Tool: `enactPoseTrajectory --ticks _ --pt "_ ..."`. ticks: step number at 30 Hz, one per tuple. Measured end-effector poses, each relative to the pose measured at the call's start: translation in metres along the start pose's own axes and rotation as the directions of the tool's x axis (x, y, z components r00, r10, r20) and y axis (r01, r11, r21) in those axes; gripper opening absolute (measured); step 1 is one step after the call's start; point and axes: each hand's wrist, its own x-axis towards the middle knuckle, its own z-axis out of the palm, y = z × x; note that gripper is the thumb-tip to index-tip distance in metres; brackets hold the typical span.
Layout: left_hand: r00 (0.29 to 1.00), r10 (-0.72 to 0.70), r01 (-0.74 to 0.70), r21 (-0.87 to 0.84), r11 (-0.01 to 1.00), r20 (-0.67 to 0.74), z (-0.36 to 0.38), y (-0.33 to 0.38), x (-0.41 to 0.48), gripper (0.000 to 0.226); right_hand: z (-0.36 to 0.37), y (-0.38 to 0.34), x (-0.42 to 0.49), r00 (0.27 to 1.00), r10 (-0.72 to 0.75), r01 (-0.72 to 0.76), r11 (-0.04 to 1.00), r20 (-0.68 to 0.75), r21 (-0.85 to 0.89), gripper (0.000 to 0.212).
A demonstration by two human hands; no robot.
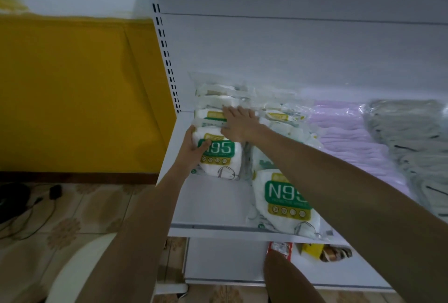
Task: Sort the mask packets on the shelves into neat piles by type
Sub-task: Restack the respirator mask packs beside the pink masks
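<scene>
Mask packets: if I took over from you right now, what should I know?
Left hand grips the held N95 packet by its left edge, on the shelf.
Right hand lies flat on the back N95 pile.
The front N95 packet lies loose at the shelf edge.
Done: pink masks and grey packets sit in separate piles on the right.
Left: stack the loose N95 packets together.

Front N95 packet (283, 196) partly behind forearm (351, 181); grey mask pile (412, 138) cut off right.
</scene>
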Motion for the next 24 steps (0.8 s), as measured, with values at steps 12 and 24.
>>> enactPoseTrajectory --ticks 12,24 --pt "0.758 0.652 -0.468 0.72 0.512 0.029 0.034 0.003 -0.066 0.07 0.027 0.065 -0.138 0.931 -0.142 0.198 0.971 -0.337 0.136 0.073" --pt "0.929 0.225 -0.339 0.437 0.833 0.292 0.113 -0.001 -0.154 0.095 0.111 0.079 -0.239 0.943 0.16 -0.033 0.918 -0.292 0.396 0.075"
